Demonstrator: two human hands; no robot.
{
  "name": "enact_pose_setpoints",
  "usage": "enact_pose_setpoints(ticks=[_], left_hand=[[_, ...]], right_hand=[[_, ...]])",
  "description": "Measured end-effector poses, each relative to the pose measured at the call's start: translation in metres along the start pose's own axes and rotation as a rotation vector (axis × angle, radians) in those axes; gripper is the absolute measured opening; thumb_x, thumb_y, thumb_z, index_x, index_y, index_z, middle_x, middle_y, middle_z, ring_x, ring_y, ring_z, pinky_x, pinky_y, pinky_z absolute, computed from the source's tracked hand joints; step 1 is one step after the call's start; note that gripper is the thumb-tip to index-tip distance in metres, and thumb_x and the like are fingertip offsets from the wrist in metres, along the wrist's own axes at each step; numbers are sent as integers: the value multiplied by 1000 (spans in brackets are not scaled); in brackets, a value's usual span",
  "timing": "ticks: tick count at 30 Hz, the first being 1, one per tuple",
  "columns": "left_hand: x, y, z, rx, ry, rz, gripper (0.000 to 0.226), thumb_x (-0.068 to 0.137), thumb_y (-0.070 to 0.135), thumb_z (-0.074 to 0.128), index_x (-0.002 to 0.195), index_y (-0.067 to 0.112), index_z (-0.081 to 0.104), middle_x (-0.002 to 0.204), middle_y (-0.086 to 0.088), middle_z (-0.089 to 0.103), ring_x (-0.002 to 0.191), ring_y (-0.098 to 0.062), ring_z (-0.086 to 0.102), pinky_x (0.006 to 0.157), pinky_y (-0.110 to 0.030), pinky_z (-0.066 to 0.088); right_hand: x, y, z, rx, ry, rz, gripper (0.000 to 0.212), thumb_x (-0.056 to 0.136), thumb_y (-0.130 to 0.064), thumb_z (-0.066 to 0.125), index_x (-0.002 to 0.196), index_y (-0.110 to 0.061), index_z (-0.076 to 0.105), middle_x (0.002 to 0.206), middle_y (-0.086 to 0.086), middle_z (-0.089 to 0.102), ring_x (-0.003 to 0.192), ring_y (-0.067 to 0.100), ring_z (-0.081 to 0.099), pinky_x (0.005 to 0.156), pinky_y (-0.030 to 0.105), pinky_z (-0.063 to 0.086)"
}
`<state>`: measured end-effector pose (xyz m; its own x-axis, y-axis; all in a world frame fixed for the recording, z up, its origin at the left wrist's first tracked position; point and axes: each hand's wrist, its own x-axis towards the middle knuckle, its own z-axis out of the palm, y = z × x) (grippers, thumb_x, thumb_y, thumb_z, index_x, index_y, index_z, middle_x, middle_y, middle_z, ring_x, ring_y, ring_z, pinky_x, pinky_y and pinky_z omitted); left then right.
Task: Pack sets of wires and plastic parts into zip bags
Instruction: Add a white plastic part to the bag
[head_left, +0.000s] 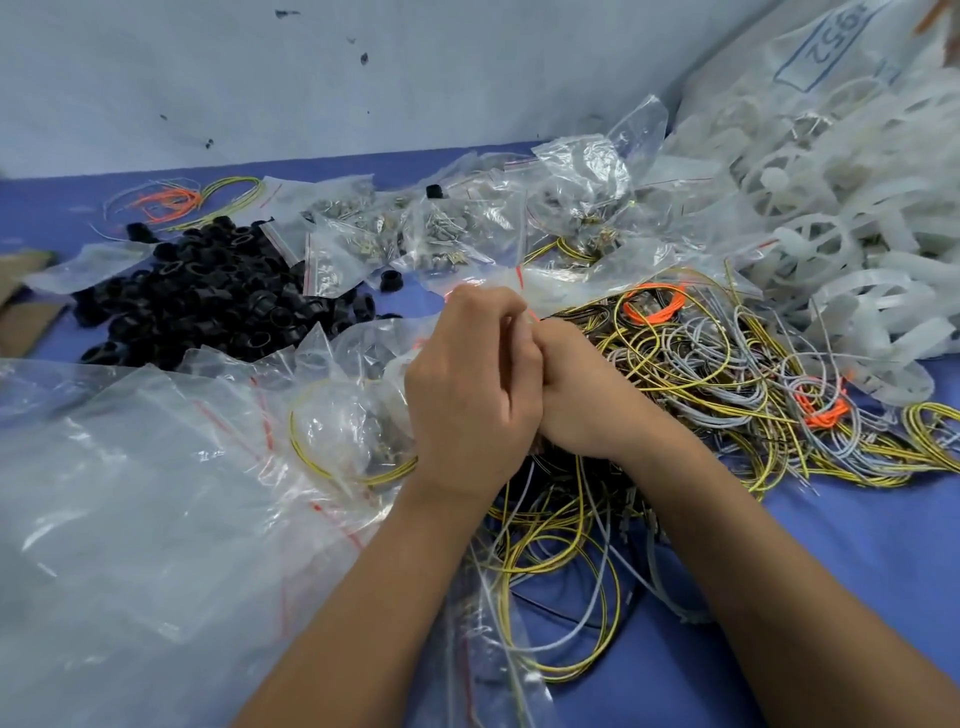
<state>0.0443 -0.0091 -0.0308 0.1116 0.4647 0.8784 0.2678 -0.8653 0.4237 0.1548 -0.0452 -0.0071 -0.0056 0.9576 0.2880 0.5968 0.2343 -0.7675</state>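
Head view, the only one I have: both hands meet at the centre of the tabletop. My left hand lies over the knuckles of my right hand, fingers curled, and something thin and orange-red shows at the fingertips. I judge it is the zip strip of a small zip bag that spreads just beyond them, but the grip itself is hidden, so I cannot tell what either hand holds. The wire tangle lies to the right and towards me, touching the right wrist, so the right hand is nearer it. The black plastic rings heap well off to the left, beyond the left hand. Loose bags lie under the left forearm. The bag mouth runs roughly left-to-right, so I reckon the next wire goes in pushing away from me.
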Motion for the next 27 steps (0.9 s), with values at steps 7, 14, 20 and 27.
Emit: enact_pose_setpoints(ticks=[7, 14, 20, 27], left_hand=[[1, -8, 8, 74, -133, -9, 7, 95, 5, 61, 100, 9, 59, 84, -2, 58, 71, -14, 50, 59, -24, 37], [2, -14, 13, 87, -172, 5, 7, 95, 3, 63, 97, 9, 60, 81, 0, 59, 68, -11, 48, 59, -26, 40], [0, -16, 15, 66, -202, 11, 6, 96, 3, 64, 96, 8, 61, 82, -1, 60, 68, -12, 49, 63, -21, 39], [-2, -14, 19, 89, -205, 16, 4, 95, 4, 64, 96, 7, 61, 82, -2, 60, 70, -12, 48, 64, -18, 33]], right_hand=[[5, 10, -27, 282, 371, 88, 45, 77, 21, 43, 93, -5, 76, 83, 7, 78, 76, 19, 76, 62, 34, 63], [13, 48, -83, -586, 866, 262, 29, 90, -12, 58, 113, -18, 75, 108, 2, 75, 106, 24, 65, 94, 31, 49], [11, 87, -124, -830, 767, 674, 67, 87, -14, 63, 149, -18, 40, 155, 17, 34, 142, 41, 28, 110, 48, 38], [9, 109, -137, -816, 547, 766, 73, 99, -22, 58, 161, -19, 18, 159, 22, 27, 143, 44, 33, 115, 53, 36]])
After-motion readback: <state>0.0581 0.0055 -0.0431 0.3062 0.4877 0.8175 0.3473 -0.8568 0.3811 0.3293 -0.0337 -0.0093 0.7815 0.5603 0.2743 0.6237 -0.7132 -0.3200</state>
